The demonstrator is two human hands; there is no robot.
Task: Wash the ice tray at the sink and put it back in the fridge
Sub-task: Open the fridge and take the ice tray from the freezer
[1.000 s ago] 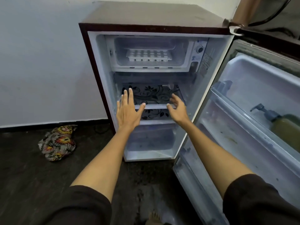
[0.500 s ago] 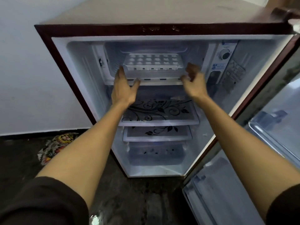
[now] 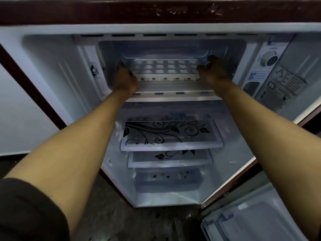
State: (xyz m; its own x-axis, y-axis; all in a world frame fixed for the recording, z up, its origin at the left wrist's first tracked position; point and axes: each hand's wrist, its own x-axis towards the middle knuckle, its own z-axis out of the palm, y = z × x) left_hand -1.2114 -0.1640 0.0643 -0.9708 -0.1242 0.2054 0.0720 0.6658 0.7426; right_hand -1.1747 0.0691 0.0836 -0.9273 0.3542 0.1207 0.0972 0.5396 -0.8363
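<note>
A white ice tray (image 3: 165, 68) lies flat on the floor of the freezer compartment (image 3: 170, 47) at the top of the open fridge (image 3: 52, 70). Both my arms reach into that compartment. My left hand (image 3: 126, 77) is at the tray's left end, with its fingers curled round that end and its thumb by the front edge. My right hand (image 3: 213, 70) is at the tray's right end, fingers loosely spread, and its thumb touches the tray's corner. It is dim in there, so the fingertips are hard to make out.
A thermostat dial (image 3: 269, 59) and labels sit to the right of the freezer. Below it are two glass shelves (image 3: 170, 134) with a black floral print and a clear drawer (image 3: 166, 181). The open fridge door (image 3: 251, 218) stands at the lower right over a dark floor (image 3: 121, 220).
I have moved closer to the fridge. Both hands rose from the shelf level and went into the freezer compartment, ending at the two ends of the ice tray.
</note>
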